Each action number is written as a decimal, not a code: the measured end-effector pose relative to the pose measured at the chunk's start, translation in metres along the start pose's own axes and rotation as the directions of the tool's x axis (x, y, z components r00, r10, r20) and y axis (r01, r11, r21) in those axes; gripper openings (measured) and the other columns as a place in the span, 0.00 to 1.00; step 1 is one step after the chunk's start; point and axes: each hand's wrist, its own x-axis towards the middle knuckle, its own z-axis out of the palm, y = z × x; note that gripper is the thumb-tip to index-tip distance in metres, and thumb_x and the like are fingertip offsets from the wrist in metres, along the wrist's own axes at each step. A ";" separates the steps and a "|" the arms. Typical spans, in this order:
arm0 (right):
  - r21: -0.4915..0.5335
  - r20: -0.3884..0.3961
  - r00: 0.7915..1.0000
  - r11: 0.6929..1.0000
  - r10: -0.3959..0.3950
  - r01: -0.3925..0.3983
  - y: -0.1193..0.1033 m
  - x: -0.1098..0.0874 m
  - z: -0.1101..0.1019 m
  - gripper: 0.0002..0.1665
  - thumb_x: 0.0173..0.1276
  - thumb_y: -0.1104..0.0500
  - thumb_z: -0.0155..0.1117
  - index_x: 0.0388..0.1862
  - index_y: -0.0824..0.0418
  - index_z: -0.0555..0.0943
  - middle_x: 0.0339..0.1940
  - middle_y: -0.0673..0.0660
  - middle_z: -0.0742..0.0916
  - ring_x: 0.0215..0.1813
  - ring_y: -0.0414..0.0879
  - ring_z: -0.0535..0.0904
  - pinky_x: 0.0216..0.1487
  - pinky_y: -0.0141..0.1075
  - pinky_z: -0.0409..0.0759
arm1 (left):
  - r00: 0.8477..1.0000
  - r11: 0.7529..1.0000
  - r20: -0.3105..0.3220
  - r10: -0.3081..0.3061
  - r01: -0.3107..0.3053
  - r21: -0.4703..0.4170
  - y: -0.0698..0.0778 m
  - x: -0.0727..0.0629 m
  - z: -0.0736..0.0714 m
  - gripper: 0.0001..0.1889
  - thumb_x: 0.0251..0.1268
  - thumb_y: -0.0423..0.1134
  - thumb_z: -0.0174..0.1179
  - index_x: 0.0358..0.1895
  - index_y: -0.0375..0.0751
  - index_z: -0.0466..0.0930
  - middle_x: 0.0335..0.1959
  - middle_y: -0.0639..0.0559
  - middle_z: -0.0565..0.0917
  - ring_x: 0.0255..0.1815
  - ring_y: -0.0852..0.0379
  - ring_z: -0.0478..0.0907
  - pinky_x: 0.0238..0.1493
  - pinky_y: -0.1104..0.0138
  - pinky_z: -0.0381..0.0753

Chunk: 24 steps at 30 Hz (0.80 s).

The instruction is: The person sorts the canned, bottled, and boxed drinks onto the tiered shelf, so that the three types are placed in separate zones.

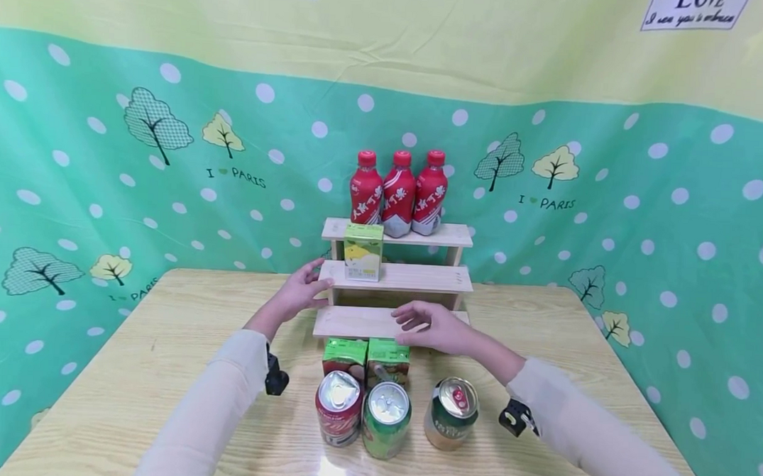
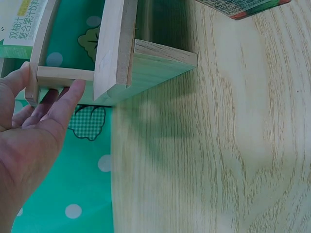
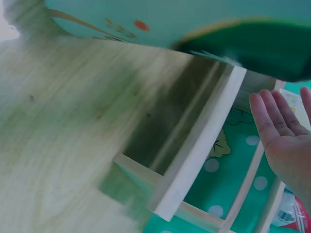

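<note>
My left hand [image 1: 302,289] holds the left end of a three-tier wooden shelf [image 1: 412,276]. In the left wrist view, its thumb lies at the middle board's edge and its fingers reach around the side support [image 2: 63,74]. My right hand [image 1: 438,327] hovers over the bottom board at the right, fingers loosely bent and holding nothing. On the middle tier, toward the left, stands a yellow-green juice box [image 1: 363,253]. Three red bottles [image 1: 399,195] line the top tier. Two green-topped juice boxes [image 1: 345,356] stand in front of the bottom tier.
Nearer the front are a red can [image 1: 338,410], a green can [image 1: 386,421] and, set apart to the right, a dark green and tan can [image 1: 450,415]. All stand on a wood-grain table [image 1: 179,343]. A green dotted cloth [image 1: 244,161] hangs behind.
</note>
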 end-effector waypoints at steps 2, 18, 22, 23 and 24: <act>0.016 0.026 1.000 1.000 -0.004 0.004 0.002 -0.002 0.002 0.31 0.61 0.52 0.67 0.60 0.63 0.72 0.56 0.65 0.80 0.57 0.58 0.77 0.56 0.41 0.81 | 1.000 1.000 0.001 0.000 0.000 0.002 0.000 0.000 0.000 0.36 0.71 0.36 0.50 0.75 0.48 0.40 0.73 0.33 0.49 0.70 0.36 0.58 0.61 0.52 0.75; 0.098 0.122 0.992 0.995 -0.027 0.015 0.020 -0.009 0.019 0.33 0.54 0.59 0.73 0.58 0.62 0.74 0.51 0.59 0.82 0.51 0.47 0.80 0.55 0.39 0.82 | 1.000 1.000 -0.013 -0.009 0.009 0.005 0.001 -0.001 0.001 0.36 0.71 0.37 0.51 0.75 0.50 0.41 0.74 0.34 0.47 0.71 0.37 0.57 0.60 0.53 0.76; 0.106 0.119 0.992 0.994 -0.033 0.020 0.022 -0.008 0.022 0.29 0.54 0.61 0.72 0.56 0.63 0.75 0.48 0.58 0.83 0.49 0.46 0.81 0.52 0.35 0.83 | 1.000 1.000 -0.005 0.000 0.000 0.007 0.000 -0.001 0.001 0.36 0.71 0.37 0.50 0.76 0.49 0.40 0.74 0.33 0.47 0.70 0.36 0.57 0.61 0.52 0.76; 0.105 0.115 0.993 0.994 -0.034 0.022 0.022 -0.008 0.022 0.29 0.54 0.62 0.72 0.56 0.63 0.76 0.47 0.58 0.83 0.49 0.46 0.81 0.52 0.34 0.83 | 1.000 1.000 -0.006 -0.001 0.001 0.006 0.000 -0.001 0.001 0.36 0.71 0.37 0.50 0.75 0.49 0.40 0.74 0.33 0.47 0.70 0.36 0.57 0.61 0.52 0.76; 0.104 0.111 0.993 0.994 -0.033 0.022 0.023 -0.008 0.022 0.28 0.54 0.62 0.72 0.55 0.63 0.76 0.47 0.58 0.83 0.49 0.46 0.82 0.51 0.33 0.83 | 1.000 1.000 -0.003 0.002 -0.002 0.005 0.000 -0.001 0.001 0.36 0.71 0.37 0.50 0.76 0.48 0.40 0.74 0.33 0.47 0.70 0.36 0.57 0.61 0.52 0.76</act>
